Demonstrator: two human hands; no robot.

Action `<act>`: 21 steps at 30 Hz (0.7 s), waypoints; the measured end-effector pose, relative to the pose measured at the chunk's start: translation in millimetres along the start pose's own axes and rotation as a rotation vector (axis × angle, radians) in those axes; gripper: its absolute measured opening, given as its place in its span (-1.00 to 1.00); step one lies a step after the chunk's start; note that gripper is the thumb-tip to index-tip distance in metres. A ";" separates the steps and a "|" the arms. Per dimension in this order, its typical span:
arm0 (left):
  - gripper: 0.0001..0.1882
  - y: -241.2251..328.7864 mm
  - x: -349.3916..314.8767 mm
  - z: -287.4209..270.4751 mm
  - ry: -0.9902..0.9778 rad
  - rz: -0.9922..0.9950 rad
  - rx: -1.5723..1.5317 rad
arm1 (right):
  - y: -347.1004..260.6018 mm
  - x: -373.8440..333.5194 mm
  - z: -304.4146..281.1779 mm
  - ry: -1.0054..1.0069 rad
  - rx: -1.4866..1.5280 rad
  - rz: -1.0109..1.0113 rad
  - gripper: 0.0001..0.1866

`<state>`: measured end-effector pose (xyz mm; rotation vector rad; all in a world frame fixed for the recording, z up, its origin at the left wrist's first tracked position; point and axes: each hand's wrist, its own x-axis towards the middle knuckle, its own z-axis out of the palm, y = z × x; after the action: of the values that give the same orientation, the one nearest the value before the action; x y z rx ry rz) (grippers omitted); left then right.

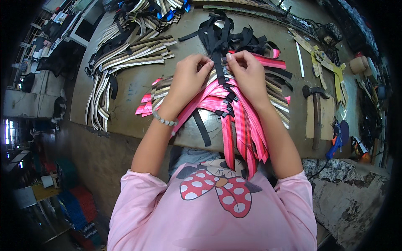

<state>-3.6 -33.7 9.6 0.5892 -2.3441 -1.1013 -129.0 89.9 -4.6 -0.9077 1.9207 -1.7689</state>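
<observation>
My left hand and my right hand are both closed in a pinch over a pile of webbing straps, fingertips close together. Between them a black webbing strap runs lengthwise, and they seem to grip webbing there, though my fingers partly hide it. Below my hands lie pink and red striped straps with small black pieces joined on, their ends hanging over the table's near edge onto my shirt. Tan and brown striped straps fan out on both sides. Loose black strapping is heaped just beyond my fingertips.
Bundles of cream and brown straps cover the left part of the table. On the right a hammer lies on cardboard, near a white stick, yellow strips and a blue-handled tool with a cord.
</observation>
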 end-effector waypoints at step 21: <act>-0.73 -19.6 -10.7 -10.7 0.246 -0.114 -0.030 | -7.3 -8.6 14.9 0.072 -0.570 -0.380 -0.82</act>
<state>14.6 -45.4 -2.5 0.8080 -2.1015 -1.0457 -111.5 84.7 -0.8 -1.5010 2.4896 -1.4569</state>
